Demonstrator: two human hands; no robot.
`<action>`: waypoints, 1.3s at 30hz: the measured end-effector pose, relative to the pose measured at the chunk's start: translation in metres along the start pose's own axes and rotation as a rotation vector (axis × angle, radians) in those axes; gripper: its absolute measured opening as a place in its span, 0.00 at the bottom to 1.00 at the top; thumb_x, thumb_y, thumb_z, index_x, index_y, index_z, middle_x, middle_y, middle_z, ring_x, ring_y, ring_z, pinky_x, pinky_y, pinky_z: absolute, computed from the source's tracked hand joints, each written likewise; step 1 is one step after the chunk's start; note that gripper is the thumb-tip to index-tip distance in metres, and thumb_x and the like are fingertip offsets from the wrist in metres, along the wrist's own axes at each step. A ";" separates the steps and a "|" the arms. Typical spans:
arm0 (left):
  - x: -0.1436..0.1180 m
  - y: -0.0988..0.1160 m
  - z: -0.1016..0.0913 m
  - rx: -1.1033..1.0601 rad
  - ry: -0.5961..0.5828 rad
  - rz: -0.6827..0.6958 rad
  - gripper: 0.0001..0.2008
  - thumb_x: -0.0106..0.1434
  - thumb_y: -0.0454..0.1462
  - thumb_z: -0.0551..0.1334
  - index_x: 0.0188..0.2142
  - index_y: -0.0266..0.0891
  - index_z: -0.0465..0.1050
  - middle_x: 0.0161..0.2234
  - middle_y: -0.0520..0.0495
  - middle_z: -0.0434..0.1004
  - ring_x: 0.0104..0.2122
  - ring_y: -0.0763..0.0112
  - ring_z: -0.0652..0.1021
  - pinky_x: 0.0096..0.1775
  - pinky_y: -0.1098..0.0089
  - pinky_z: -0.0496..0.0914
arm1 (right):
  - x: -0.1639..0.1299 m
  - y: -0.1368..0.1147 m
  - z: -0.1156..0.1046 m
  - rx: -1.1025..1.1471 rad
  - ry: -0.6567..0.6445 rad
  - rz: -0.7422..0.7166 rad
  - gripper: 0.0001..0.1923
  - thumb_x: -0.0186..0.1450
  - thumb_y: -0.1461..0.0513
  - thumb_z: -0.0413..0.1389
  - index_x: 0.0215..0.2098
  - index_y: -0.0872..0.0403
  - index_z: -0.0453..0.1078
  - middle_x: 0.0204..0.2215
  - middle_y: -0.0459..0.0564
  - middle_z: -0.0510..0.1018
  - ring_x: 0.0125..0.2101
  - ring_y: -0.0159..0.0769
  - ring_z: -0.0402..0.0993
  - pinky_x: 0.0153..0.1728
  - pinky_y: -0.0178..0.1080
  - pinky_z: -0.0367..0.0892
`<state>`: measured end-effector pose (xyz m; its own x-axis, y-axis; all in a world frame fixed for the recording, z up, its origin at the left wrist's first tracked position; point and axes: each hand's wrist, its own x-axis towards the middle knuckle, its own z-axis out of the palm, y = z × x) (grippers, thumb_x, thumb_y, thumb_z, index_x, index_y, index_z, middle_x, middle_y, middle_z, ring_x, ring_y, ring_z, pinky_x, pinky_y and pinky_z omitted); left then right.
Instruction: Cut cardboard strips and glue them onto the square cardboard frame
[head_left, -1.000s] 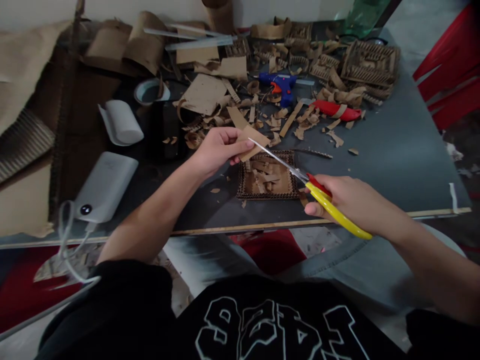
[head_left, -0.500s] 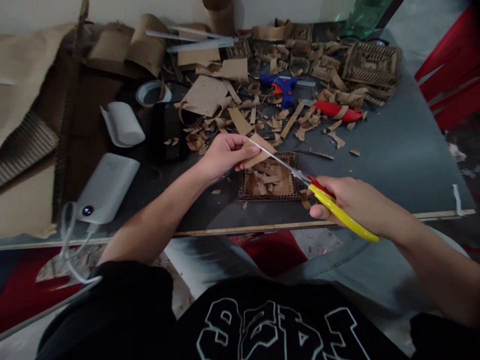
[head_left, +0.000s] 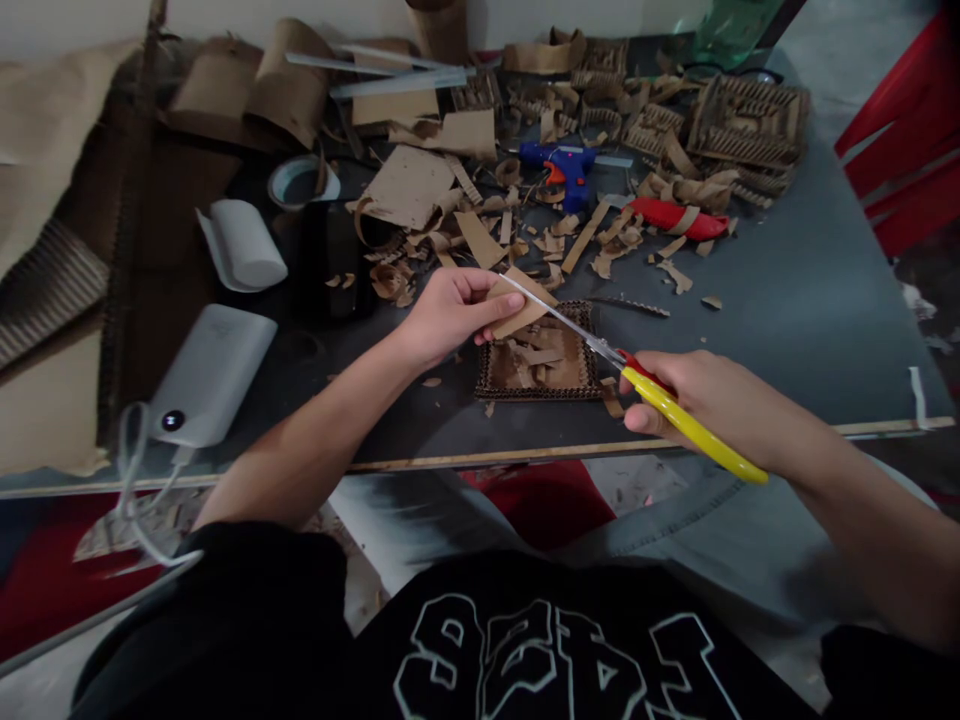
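Note:
My left hand [head_left: 459, 312] pinches a small tan cardboard piece [head_left: 517, 322] between thumb and fingers. Scissors [head_left: 675, 415] with yellow and red handles are gripped in my right hand [head_left: 712, 405]. Their blades lie across the cardboard piece, with the tip close to my left thumb; whether they are cutting into it I cannot tell. Under the cardboard piece sits a shallow square tray of corrugated cardboard [head_left: 536, 392], with several scraps inside it. My left hand partly covers the cardboard piece.
Behind my hands lie many cardboard scraps [head_left: 551, 240], a blue glue gun [head_left: 570, 172] and a red-handled tool [head_left: 682, 217]. To the left are a white power bank [head_left: 217, 370] with a cable, a white roll [head_left: 247, 245] and a tape roll [head_left: 300, 183]. Stacked corrugated squares [head_left: 750, 125] stand at back right.
The scissors and my right hand have shifted slightly to the right. My left hand keeps hold of the cardboard piece, almost in the same place.

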<state>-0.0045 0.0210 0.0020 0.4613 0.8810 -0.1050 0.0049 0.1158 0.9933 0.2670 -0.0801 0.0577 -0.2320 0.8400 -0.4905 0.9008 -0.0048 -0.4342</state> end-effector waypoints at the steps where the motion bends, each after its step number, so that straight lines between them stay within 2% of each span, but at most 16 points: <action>1: 0.000 0.000 0.000 0.004 -0.003 0.004 0.18 0.53 0.48 0.77 0.30 0.35 0.80 0.16 0.55 0.69 0.14 0.85 0.65 0.16 0.81 0.58 | 0.000 -0.003 -0.002 0.007 -0.020 0.013 0.33 0.60 0.30 0.53 0.37 0.49 0.72 0.26 0.49 0.78 0.25 0.38 0.71 0.27 0.39 0.60; 4: -0.001 0.001 0.000 0.023 -0.003 -0.010 0.20 0.52 0.50 0.77 0.29 0.35 0.80 0.16 0.55 0.70 0.15 0.85 0.65 0.17 0.80 0.58 | 0.000 -0.010 -0.007 0.061 -0.106 0.065 0.29 0.63 0.34 0.53 0.33 0.49 0.71 0.22 0.46 0.75 0.23 0.36 0.68 0.27 0.39 0.57; 6: -0.001 0.002 0.000 0.032 0.007 -0.036 0.20 0.52 0.50 0.78 0.29 0.36 0.80 0.16 0.54 0.70 0.15 0.85 0.65 0.17 0.80 0.59 | 0.001 -0.014 -0.009 0.087 -0.120 0.096 0.30 0.62 0.34 0.54 0.31 0.49 0.74 0.22 0.47 0.76 0.24 0.37 0.70 0.28 0.40 0.58; 9: -0.001 0.004 0.001 0.035 0.016 -0.056 0.17 0.53 0.48 0.77 0.29 0.36 0.80 0.16 0.54 0.71 0.15 0.85 0.65 0.17 0.80 0.60 | 0.002 -0.017 -0.010 0.088 -0.098 0.114 0.32 0.60 0.31 0.54 0.33 0.48 0.80 0.24 0.49 0.80 0.24 0.39 0.72 0.27 0.41 0.59; 12: -0.001 0.006 0.000 0.009 0.003 -0.075 0.16 0.54 0.45 0.77 0.28 0.36 0.79 0.16 0.55 0.71 0.15 0.85 0.66 0.17 0.81 0.61 | 0.002 -0.018 -0.009 0.108 -0.100 0.111 0.31 0.62 0.33 0.54 0.36 0.47 0.82 0.24 0.49 0.81 0.22 0.38 0.71 0.25 0.40 0.58; 15: 0.001 0.008 -0.006 -0.029 -0.024 -0.128 0.16 0.54 0.46 0.77 0.30 0.35 0.80 0.16 0.55 0.71 0.14 0.84 0.68 0.17 0.81 0.62 | 0.001 -0.017 -0.008 0.138 -0.069 0.131 0.30 0.61 0.33 0.55 0.34 0.48 0.79 0.25 0.48 0.80 0.23 0.36 0.70 0.25 0.39 0.57; 18: 0.004 0.006 -0.015 -0.051 -0.096 -0.137 0.21 0.49 0.48 0.79 0.27 0.34 0.78 0.20 0.51 0.78 0.15 0.83 0.70 0.16 0.81 0.63 | -0.001 -0.011 -0.006 0.127 0.005 0.105 0.33 0.60 0.31 0.54 0.29 0.50 0.71 0.22 0.46 0.73 0.23 0.34 0.66 0.25 0.39 0.57; 22: 0.006 0.004 -0.019 -0.076 -0.175 -0.121 0.25 0.44 0.52 0.81 0.22 0.33 0.76 0.19 0.49 0.79 0.14 0.83 0.71 0.16 0.81 0.64 | -0.003 -0.004 -0.004 0.063 0.004 0.014 0.35 0.60 0.28 0.49 0.34 0.50 0.67 0.22 0.45 0.71 0.22 0.34 0.64 0.26 0.40 0.58; 26: 0.000 0.008 -0.012 -0.060 -0.211 -0.165 0.25 0.45 0.52 0.80 0.21 0.33 0.76 0.18 0.49 0.77 0.13 0.82 0.71 0.15 0.81 0.64 | -0.003 -0.006 -0.002 0.036 -0.030 0.002 0.35 0.61 0.29 0.48 0.37 0.49 0.67 0.23 0.46 0.73 0.21 0.35 0.65 0.25 0.39 0.57; 30: -0.002 0.010 -0.006 -0.047 -0.168 -0.182 0.23 0.45 0.48 0.81 0.20 0.34 0.74 0.17 0.51 0.76 0.13 0.81 0.71 0.14 0.81 0.64 | -0.002 -0.005 -0.001 0.001 -0.035 0.013 0.34 0.62 0.29 0.46 0.38 0.49 0.68 0.26 0.48 0.77 0.23 0.37 0.67 0.26 0.40 0.59; 35: 0.001 0.007 -0.006 -0.048 -0.064 -0.141 0.17 0.48 0.41 0.77 0.21 0.34 0.73 0.16 0.53 0.75 0.13 0.83 0.70 0.14 0.82 0.63 | 0.000 -0.002 -0.001 0.002 -0.004 0.013 0.34 0.63 0.29 0.46 0.36 0.49 0.68 0.25 0.49 0.76 0.23 0.38 0.68 0.27 0.41 0.60; 39: -0.001 0.008 -0.005 -0.048 -0.120 -0.162 0.17 0.49 0.41 0.77 0.21 0.35 0.72 0.17 0.53 0.75 0.13 0.82 0.71 0.15 0.82 0.64 | 0.000 -0.003 -0.001 -0.003 0.002 0.011 0.34 0.62 0.30 0.46 0.37 0.49 0.68 0.25 0.49 0.76 0.24 0.38 0.68 0.26 0.41 0.60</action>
<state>-0.0092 0.0232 0.0103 0.5606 0.7884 -0.2532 0.0463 0.2754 0.9602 0.2648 -0.0795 0.0599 -0.2216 0.8412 -0.4932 0.9041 -0.0122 -0.4271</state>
